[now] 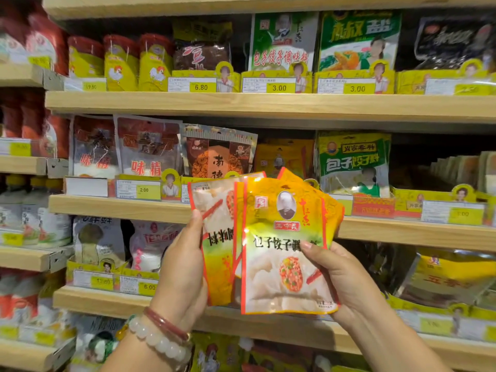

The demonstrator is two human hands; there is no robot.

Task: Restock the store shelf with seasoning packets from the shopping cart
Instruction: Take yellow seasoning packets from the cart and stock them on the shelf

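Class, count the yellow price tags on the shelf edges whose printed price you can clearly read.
6: 19.80, 6.80 and two 3.00 tags on the top shelf; 2.00 on the middle; 6.00 lower left. Other tags are blurred or hidden.

Yellow chicken bags with red tops (120, 63) stand in a row up high. Yellow price tags say 6.80 (201, 87) and 3.00 (279, 88). A green packet (354, 162) stands lower down. White bottles (40, 224) sit far left.
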